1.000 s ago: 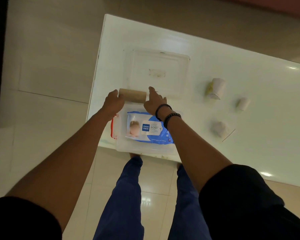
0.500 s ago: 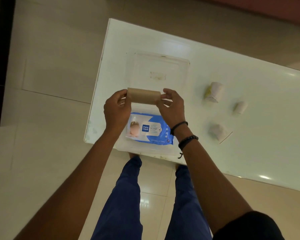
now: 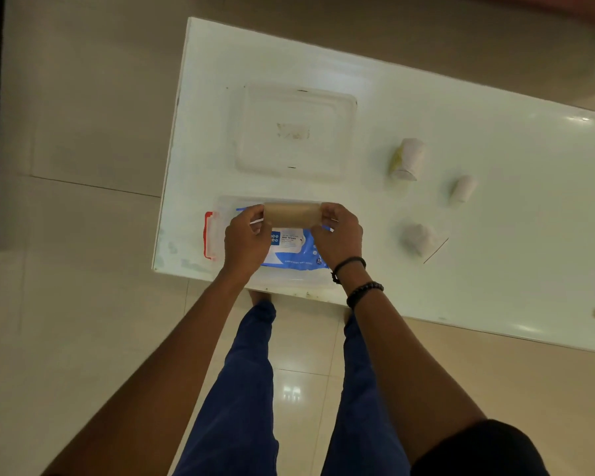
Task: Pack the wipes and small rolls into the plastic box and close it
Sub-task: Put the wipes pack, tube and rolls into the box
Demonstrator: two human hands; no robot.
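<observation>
A brown cardboard roll (image 3: 292,214) is held level by its two ends, my left hand (image 3: 246,240) on the left end and my right hand (image 3: 339,237) on the right. It hangs over the far part of the clear plastic box (image 3: 220,206), which stands at the table's near edge with a red latch (image 3: 208,240) on its left side. A blue pack of wet wipes (image 3: 291,249) lies flat inside the box. The clear lid (image 3: 294,132) lies on the table just behind the box.
Three small white rolls lie on the white table (image 3: 495,235) to the right: a larger one (image 3: 407,159), a small one (image 3: 462,188) and one nearer (image 3: 419,238). My legs stand on the tiled floor below the near edge.
Both hands have drawn the brown roll back toward me, from the box's far rim to over the wipes pack. The fingers now pinch its ends.
</observation>
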